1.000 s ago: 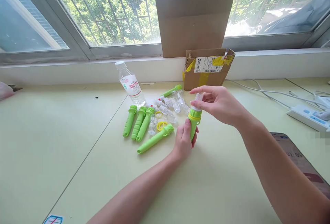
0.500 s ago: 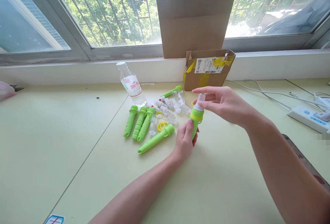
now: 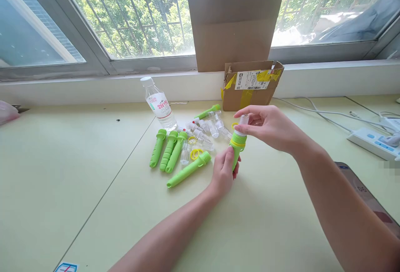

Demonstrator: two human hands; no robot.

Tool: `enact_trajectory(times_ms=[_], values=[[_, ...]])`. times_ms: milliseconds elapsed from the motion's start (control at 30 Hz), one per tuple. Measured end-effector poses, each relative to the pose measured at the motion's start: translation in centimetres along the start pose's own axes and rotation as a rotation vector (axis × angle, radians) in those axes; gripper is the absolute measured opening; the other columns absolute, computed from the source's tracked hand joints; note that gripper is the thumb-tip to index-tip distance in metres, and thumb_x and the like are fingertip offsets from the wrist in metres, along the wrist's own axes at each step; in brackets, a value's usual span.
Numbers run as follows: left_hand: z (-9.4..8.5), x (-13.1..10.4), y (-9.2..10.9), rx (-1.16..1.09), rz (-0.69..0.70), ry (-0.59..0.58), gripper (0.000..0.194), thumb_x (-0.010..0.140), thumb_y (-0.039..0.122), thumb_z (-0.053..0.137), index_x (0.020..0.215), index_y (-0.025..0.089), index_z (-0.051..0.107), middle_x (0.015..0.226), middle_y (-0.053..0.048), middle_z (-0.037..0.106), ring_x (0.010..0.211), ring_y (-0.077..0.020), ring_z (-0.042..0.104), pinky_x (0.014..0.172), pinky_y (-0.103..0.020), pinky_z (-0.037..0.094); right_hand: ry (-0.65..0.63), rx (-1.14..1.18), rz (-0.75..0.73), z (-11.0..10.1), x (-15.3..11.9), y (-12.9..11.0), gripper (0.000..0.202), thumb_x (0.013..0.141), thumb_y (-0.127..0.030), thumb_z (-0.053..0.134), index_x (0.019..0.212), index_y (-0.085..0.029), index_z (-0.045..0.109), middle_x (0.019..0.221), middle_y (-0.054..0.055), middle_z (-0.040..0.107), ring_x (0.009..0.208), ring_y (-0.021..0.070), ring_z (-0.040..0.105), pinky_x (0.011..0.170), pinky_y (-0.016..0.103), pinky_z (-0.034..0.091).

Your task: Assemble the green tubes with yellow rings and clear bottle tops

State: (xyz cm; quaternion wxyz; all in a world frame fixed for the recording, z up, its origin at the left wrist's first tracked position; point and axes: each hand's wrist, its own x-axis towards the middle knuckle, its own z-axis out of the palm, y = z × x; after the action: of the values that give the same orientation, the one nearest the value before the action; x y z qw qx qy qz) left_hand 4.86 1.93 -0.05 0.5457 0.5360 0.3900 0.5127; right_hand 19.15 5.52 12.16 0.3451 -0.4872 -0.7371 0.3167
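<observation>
My left hand is wrapped round a green ribbed tube with a yellow ring near its threaded top. Above it, my right hand pinches a clear cap piece with a white base, which sits in the tube's mouth. Left of my hands, a green tube lies slanted beside yellow rings and a clear cap. Further left are three more green tubes. Several clear caps are scattered behind, near another green tube.
A water bottle stands behind the tubes. The open cardboard box is at the windowsill. White cables run to a power strip on the right, with a phone nearer my right forearm.
My right hand has moved slightly down, and the white base of the clear piece sits deeper in the green tube. My left hand keeps its hold.
</observation>
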Motion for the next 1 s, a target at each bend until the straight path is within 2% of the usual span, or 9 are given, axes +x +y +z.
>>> enact_trajectory(times_ms=[367, 533, 633, 700, 867, 1000], values=[[0.0, -0.1, 0.1, 0.020, 0.002, -0.008, 0.051, 0.091, 0.060, 0.031, 0.070, 0.018, 0.050, 0.041, 0.006, 0.038, 0.036, -0.0078, 0.033, 0.043, -0.024, 0.026, 0.069, -0.127, -0.014, 0.5, -0.1, 0.3, 0.037, 0.074, -0.056, 0.064, 0.086, -0.021, 0.065, 0.065, 0.002, 0.061, 0.057, 0.0153, 0.053, 0.049, 0.028, 0.038], [0.1, -0.1, 0.2, 0.045, 0.040, -0.002, 0.041, 0.090, 0.054, 0.041, 0.073, 0.018, 0.048, 0.047, 0.006, 0.040, 0.041, -0.0077, 0.037, 0.046, -0.023, 0.029, 0.080, -0.087, -0.021, 0.7, 0.0, 0.1, 0.041, 0.076, -0.054, 0.064, 0.102, -0.023, 0.064, 0.067, 0.001, 0.062, 0.060, 0.0160, 0.056, 0.053, 0.028, 0.041], [0.1, -0.1, 0.1, 0.069, 0.060, 0.015, 0.033, 0.090, 0.048, 0.047, 0.075, 0.018, 0.047, 0.052, 0.006, 0.042, 0.045, -0.0081, 0.039, 0.047, -0.023, 0.031, 0.088, -0.022, 0.001, 0.6, 0.0, 0.0, 0.050, 0.077, -0.055, 0.062, 0.115, -0.023, 0.060, 0.074, 0.002, 0.065, 0.067, 0.0180, 0.060, 0.056, 0.029, 0.044], [0.2, 0.0, 0.0, 0.080, 0.066, 0.032, 0.030, 0.090, 0.045, 0.048, 0.076, 0.019, 0.045, 0.054, 0.006, 0.042, 0.046, -0.0083, 0.040, 0.047, -0.023, 0.032, 0.111, 0.017, 0.016, 0.5, 0.2, 0.1, 0.050, 0.079, -0.057, 0.059, 0.116, -0.023, 0.058, 0.080, 0.004, 0.067, 0.072, 0.0192, 0.062, 0.058, 0.030, 0.046], [0.3, 0.1, 0.3, 0.095, 0.065, 0.041, 0.026, 0.090, 0.040, 0.048, 0.075, 0.020, 0.042, 0.055, 0.006, 0.040, 0.046, -0.0081, 0.038, 0.047, -0.022, 0.031, 0.175, 0.092, 0.049, 0.9, 1.2, 2.0, 0.043, 0.086, -0.058, 0.048, 0.103, -0.021, 0.062, 0.085, 0.005, 0.068, 0.076, 0.0187, 0.064, 0.068, 0.031, 0.048], [0.2, 0.1, 0.4, 0.097, 0.060, 0.062, 0.024, 0.090, 0.037, 0.048, 0.074, 0.020, 0.042, 0.055, 0.006, 0.039, 0.047, -0.0081, 0.038, 0.047, -0.022, 0.031, 0.132, 0.120, 0.105, 1.5, 2.0, 4.0, 0.046, 0.089, -0.060, 0.041, 0.095, -0.020, 0.063, 0.089, 0.006, 0.068, 0.078, 0.0185, 0.064, 0.070, 0.032, 0.048]])
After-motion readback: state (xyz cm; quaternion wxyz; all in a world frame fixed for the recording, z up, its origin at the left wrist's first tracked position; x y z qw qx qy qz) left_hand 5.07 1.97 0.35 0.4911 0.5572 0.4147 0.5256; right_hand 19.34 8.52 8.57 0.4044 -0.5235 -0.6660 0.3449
